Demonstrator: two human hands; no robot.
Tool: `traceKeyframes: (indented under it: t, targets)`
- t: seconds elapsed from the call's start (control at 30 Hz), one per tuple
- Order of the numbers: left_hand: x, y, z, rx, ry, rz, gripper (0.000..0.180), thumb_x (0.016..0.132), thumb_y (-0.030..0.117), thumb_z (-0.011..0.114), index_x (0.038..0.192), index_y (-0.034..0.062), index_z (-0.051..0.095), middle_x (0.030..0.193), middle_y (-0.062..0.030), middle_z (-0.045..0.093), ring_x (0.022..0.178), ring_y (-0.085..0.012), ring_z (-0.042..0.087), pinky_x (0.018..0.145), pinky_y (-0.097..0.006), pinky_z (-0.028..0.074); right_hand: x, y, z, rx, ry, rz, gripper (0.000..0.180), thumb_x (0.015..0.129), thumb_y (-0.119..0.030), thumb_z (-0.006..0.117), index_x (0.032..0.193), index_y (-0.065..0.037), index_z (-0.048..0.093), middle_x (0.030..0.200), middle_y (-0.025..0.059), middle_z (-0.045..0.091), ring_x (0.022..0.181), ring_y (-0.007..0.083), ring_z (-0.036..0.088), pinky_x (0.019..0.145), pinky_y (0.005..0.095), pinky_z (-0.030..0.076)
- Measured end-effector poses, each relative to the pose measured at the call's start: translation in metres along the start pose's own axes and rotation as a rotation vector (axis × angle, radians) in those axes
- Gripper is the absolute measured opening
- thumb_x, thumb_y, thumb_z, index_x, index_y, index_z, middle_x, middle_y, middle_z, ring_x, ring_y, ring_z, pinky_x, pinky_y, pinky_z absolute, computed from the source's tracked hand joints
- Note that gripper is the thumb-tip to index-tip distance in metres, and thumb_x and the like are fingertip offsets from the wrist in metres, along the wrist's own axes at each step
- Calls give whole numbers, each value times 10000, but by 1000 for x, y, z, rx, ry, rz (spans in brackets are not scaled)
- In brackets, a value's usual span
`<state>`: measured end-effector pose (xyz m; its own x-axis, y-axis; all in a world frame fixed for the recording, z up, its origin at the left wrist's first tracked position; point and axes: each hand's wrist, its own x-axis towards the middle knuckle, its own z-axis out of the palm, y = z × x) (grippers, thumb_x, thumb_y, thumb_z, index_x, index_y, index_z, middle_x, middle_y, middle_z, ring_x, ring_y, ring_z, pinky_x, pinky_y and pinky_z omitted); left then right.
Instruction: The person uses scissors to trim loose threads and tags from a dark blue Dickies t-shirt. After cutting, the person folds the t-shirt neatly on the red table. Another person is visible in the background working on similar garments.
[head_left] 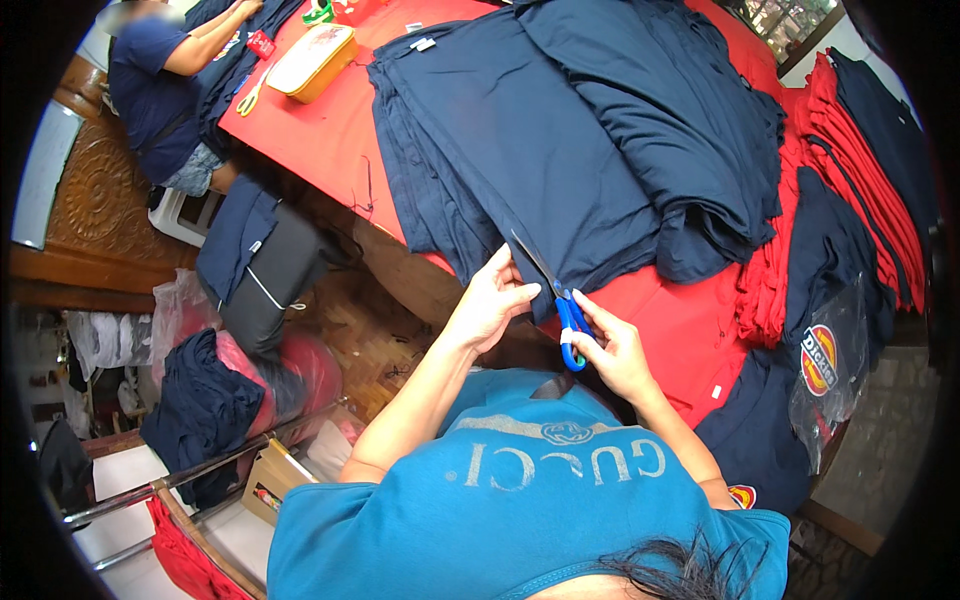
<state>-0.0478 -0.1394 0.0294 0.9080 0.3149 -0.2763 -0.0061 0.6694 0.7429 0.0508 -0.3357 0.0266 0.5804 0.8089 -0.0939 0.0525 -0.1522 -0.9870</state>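
Observation:
Dark navy garments (520,130) lie in a layered pile on the red-covered table in front of me. My left hand (485,308) is at the pile's near edge, with fingers under the cloth and thumb towards the blades, pinching the hem of a navy garment. In my right hand (615,352) is a pair of scissors (571,330) with blue handles and a bit of white wrapping. Their blades point up and away from me, lying over the cloth beside my left fingertips. Whether the blades touch a thread is too small to tell.
A yellow tub (312,65) and yellow-handled scissors (252,97) sit on the red table (310,135). Red and navy garments (850,160) are stacked at right, near a clear plastic bag (828,370). A padded chair (265,270) stands left; another person (155,90) works at far left.

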Motion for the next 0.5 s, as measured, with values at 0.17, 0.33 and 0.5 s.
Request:
traceKeyframes:
  t: [0.17, 0.33, 0.5]
  targets:
    - [3, 4, -4, 38, -32, -24, 628, 851, 10, 656, 1422, 102, 410, 1215, -57, 570, 1084, -173, 575, 920, -343, 490, 8, -26, -5, 268, -84, 266, 512, 934, -117, 606, 1402, 27, 455, 974, 76, 653, 757, 104, 606, 659, 247, 517]
    - [17, -2, -2, -150, 99, 133, 466, 899, 13, 593, 1351, 3, 479, 1238, -69, 581, 1136, -169, 551, 1006, -320, 416, 9, -32, -4, 279, -84, 327, 506, 932, -113, 599, 1400, 24, 461, 966, 71, 654, 739, 94, 606, 646, 236, 510]
    - [22, 9, -7, 20, 68, 182, 461, 892, -2, 605, 1340, 11, 495, 1228, -61, 585, 1139, -151, 541, 999, -307, 419, 16, -20, 1, -77, -34, 13, 536, 908, -103, 638, 1395, 36, 461, 1095, 132, 644, 958, 126, 622, 866, 281, 505]
